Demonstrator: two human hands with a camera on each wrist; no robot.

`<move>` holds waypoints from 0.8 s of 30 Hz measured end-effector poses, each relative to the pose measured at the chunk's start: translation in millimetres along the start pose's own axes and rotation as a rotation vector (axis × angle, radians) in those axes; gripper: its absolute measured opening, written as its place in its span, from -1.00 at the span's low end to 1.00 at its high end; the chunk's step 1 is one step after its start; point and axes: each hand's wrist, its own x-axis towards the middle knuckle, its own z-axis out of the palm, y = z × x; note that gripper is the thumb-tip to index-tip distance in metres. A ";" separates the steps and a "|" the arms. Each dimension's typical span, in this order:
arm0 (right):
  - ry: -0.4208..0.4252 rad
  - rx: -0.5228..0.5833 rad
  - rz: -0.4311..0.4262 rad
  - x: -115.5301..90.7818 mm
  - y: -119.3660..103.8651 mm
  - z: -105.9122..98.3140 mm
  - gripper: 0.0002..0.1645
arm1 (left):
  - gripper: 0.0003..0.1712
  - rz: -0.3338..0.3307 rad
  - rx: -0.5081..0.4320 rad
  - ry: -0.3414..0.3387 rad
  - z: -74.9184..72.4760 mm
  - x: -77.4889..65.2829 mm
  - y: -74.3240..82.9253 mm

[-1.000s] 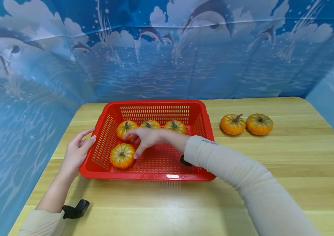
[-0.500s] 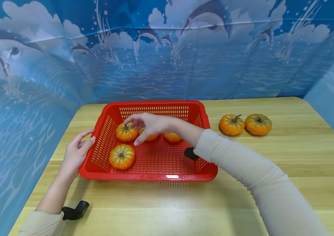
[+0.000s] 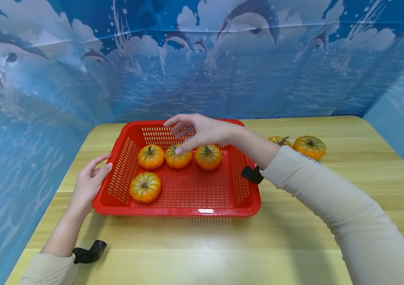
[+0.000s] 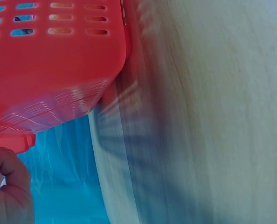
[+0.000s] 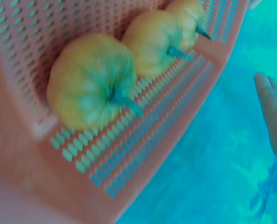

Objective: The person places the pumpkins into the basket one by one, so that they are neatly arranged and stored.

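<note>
A red plastic basket (image 3: 184, 212) with slotted walls stands on the table in the head view. Three small orange pumpkins line its back half: a left one (image 3: 150, 158), a middle one (image 3: 180, 160) and a right one (image 3: 208, 159). A fourth pumpkin (image 3: 145, 188) sits at the front left inside. My left hand (image 3: 88, 182) holds the basket's left rim, fingers bent at the edge in the left wrist view. Above the back row hovers my right hand (image 3: 203, 130), fingers spread and holding nothing; it overlaps the middle pumpkin's top in the head view.
On the wooden table (image 3: 202, 249), to the right of the basket, lie two more pumpkins: a near-whole one (image 3: 309, 147) and one (image 3: 276, 139) partly hidden by the right arm. A blue dolphin-print cloth (image 3: 166, 87) hangs behind and along the sides.
My right hand has risen out of the basket from beside the front-left pumpkin and moved back and right, empty. The left hand stays at the rim; the pumpkins keep their places.
</note>
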 end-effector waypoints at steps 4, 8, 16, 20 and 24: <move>0.064 0.001 -0.006 -21.3 -4.3 -14.4 -0.25 | -0.41 0.009 0.000 -0.006 -0.5 -1.6 0.3; 0.128 0.034 0.024 -45.3 -5.9 -29.3 -0.23 | -0.41 0.012 -0.007 -0.015 0.4 -2.0 0.4; 0.256 0.035 0.087 -92.2 -0.8 -53.8 -0.21 | -0.39 0.009 -0.019 -0.027 -0.9 -2.1 1.4; 0.312 0.020 0.098 -113.5 5.4 -62.2 -0.23 | -0.39 0.002 -0.010 -0.025 0.0 -1.8 1.5; 0.372 -0.005 0.096 -135.4 9.4 -69.3 -0.24 | -0.38 -0.004 -0.003 -0.022 1.1 -1.8 1.4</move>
